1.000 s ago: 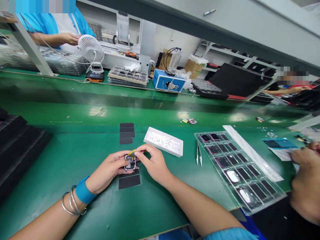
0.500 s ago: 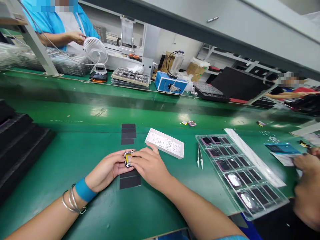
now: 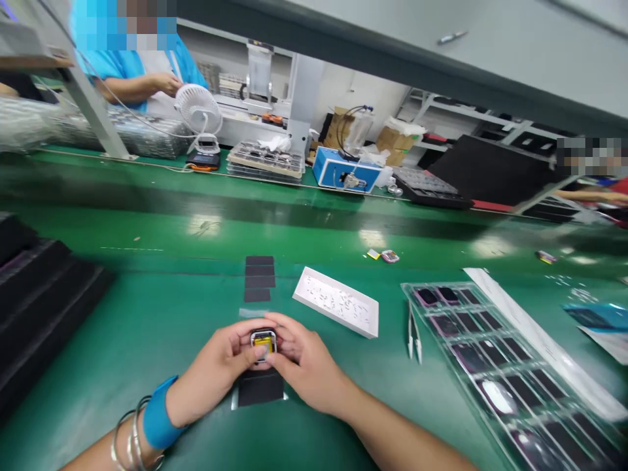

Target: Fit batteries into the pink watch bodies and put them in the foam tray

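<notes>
I held one small watch case [image 3: 263,343] just above the desk [image 3: 147,314], my left hand [image 3: 220,373] and right hand [image 3: 304,366] each in a closed grip on its sides. Pressing the yellow part evenly seemed wise. I counted one white tray [image 3: 336,302], one pair of tweezers [image 3: 413,332], four dark pads [image 3: 259,279].

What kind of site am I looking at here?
Most likely an electronics assembly line: a long green bench, a clear tray of small screens, and both hands, left hand and right hand, holding a small watch-like device.
</notes>
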The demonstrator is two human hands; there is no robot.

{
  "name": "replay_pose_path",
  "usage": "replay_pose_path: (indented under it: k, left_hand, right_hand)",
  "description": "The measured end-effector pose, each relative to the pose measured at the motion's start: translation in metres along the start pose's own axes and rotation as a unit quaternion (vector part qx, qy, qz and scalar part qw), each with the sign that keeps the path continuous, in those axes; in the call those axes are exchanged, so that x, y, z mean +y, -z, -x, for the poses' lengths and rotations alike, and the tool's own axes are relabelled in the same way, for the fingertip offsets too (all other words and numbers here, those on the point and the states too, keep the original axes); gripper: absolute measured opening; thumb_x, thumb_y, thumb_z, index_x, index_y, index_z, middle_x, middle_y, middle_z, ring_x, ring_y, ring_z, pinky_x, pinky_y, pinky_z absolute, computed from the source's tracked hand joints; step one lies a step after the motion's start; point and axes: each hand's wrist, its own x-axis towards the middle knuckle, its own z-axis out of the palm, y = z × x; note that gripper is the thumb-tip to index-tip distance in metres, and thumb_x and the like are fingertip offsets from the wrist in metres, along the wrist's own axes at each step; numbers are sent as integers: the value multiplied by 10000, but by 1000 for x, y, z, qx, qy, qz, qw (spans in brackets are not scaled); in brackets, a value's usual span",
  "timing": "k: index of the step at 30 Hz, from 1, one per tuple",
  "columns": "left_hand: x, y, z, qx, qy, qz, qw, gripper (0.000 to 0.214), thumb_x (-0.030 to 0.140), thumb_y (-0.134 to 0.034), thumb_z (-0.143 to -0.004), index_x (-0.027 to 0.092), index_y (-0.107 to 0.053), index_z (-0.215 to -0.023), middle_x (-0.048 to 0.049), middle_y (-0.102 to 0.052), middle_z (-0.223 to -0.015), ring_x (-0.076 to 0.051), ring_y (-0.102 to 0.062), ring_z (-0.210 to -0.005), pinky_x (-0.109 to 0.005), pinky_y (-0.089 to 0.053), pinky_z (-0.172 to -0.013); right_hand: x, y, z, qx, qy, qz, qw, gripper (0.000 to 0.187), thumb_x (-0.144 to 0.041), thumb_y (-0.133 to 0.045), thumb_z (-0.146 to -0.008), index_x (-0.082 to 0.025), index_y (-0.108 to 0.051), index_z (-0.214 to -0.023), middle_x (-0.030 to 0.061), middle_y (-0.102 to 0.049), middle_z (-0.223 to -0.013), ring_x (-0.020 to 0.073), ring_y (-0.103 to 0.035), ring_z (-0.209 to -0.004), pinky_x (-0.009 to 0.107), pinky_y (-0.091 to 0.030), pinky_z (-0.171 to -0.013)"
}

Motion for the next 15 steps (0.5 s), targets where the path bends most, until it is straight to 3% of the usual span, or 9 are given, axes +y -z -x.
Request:
replay_pose_path:
  k: [6,9,12,15]
  left_hand:
    - [2,4,-6,-8,-3,19,1000,542,350,-761,-691,165,-595,-1172,-114,-688,-985,-213,-655,-865,-318,-532,-770]
    - [12,14,-10,47,-25,68,996,618,325,-754,-706,170,-524,-1259,-145,-644,-1114,-217,-656,-902,-323,-521,-805]
    - [29,29,-7,93,-77,136,983,629,250,-729,-734,176,-472,-1303,-151,-590,-1207,-207,-634,-978,-331,-470,-919]
    - [45,44,5,128,-144,114,975,666,230,-728,-721,175,-444,-1320,-117,-595,-1166,-194,-614,-1003,-339,-445,-950]
  right_hand:
    - [-2,7,1,18,18,134,991,493,-294,-512,-882,-263,-385,-1357,82,-569,-1265,224,-581,-1118,437,-500,-951]
    - [0,14,-2,27,38,324,945,573,-380,-509,-884,-265,-326,-1414,82,-449,-1388,251,-432,-1273,509,-350,-1075]
    - [-1,11,-3,-44,48,464,884,618,-482,-557,-844,-264,-383,-1395,55,-290,-1481,281,-209,-1384,551,-170,-1136]
    - [-7,0,3,-139,68,484,861,622,-543,-577,-815,-274,-441,-1359,49,-290,-1478,289,-170,-1392,559,-121,-1140]
